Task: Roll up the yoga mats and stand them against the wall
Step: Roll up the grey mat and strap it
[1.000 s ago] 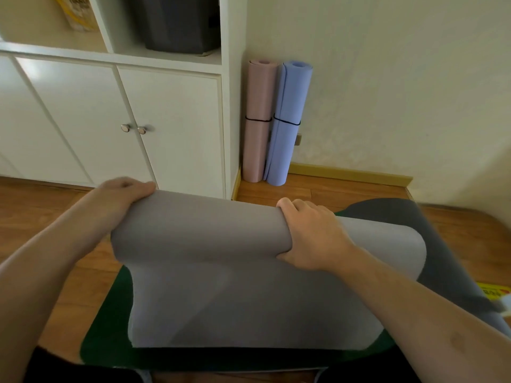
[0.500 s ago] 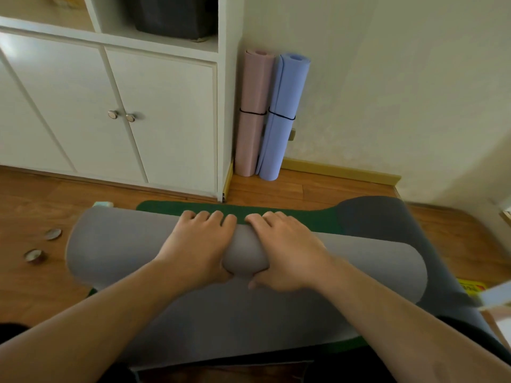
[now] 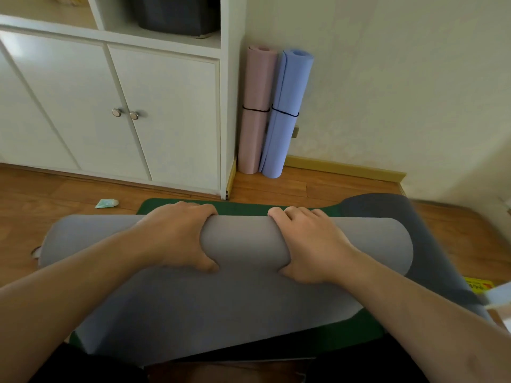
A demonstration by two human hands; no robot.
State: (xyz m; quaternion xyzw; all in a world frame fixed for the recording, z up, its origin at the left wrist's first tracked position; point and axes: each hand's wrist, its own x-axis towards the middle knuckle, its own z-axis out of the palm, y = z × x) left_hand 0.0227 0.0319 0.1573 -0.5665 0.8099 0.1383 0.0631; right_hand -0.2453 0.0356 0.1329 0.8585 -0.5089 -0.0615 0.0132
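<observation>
Grey foam mat [image 3: 240,244], soft and springy we judged, lay half-rolled at six o'clock; our left hand [image 3: 177,236] and right hand [image 3: 309,244] curled over its roll, gripping mid-length. Pink mat [image 3: 255,111] and blue mat [image 3: 287,114] stood against the wall [image 3: 401,78] at twelve.

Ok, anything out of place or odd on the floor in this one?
A small mint-green tube lies loose on the wooden floor in front of the white cabinet, left of the dark green mat. Another small object peeks out beside the grey mat roll's left end; too hidden to identify.
</observation>
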